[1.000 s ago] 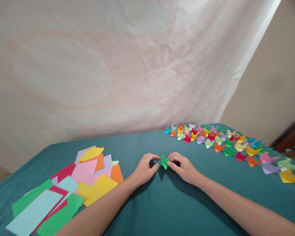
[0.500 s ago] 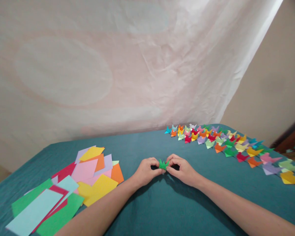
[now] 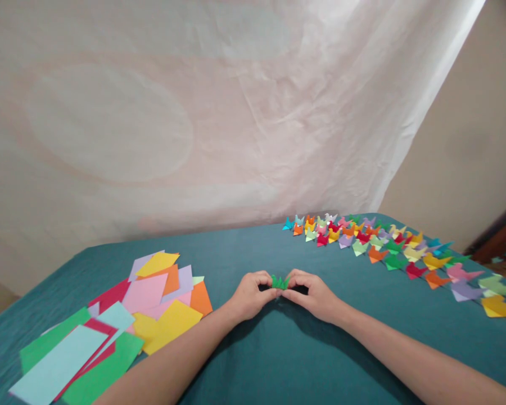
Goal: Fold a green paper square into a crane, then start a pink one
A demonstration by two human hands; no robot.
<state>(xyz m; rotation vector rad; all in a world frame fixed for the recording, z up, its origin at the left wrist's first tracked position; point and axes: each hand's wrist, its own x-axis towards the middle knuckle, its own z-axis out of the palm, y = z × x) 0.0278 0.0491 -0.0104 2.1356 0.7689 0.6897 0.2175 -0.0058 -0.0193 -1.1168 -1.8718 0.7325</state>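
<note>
A small green folded paper figure [image 3: 280,282] is pinched between both my hands at the middle of the teal table [image 3: 278,360]. My left hand [image 3: 249,295] grips its left side with thumb and fingers closed. My right hand [image 3: 312,293] grips its right side the same way. Only the two green tips show above my fingertips; the lower part is hidden. Both hands sit low, close to the cloth.
A loose heap of flat coloured paper sheets [image 3: 109,320] lies at the left front. Several finished folded paper figures [image 3: 388,244] in many colours stand in rows along the right side toward the table's edge. A pale wrinkled sheet [image 3: 194,112] hangs behind.
My hands have drawn together and sunk toward the table. The green figure, earlier held more open with its wings spread, is now squeezed smaller between my fingertips.
</note>
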